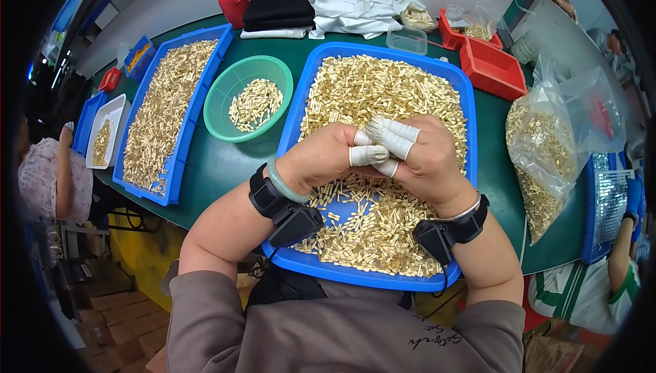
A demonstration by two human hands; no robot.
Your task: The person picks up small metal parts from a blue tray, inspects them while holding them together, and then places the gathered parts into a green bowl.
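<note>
Over a blue tray (290,263) full of small brass-coloured metal pieces (383,89), my two hands meet with their fingertips together. White finger covers wrap several fingers on each. My left hand (331,154) is closed, thumb and fingers pressed together. Against it, my right hand (427,157) is closed too, its covered fingers bent inward. Whatever lies between the fingertips is hidden. Below my hands the pieces thin out, and a patch of blue tray bottom shows. A green mesh basket (217,103) with a smaller heap of the pieces stands left of the tray.
A long blue tray (171,192) of pieces lies at left. On the right sit a clear plastic bag (540,140) of pieces and a red bin (493,67). Black folded cloth (279,5), white cloth (355,4) and a red flask (232,4) line the back. Other people work at both sides.
</note>
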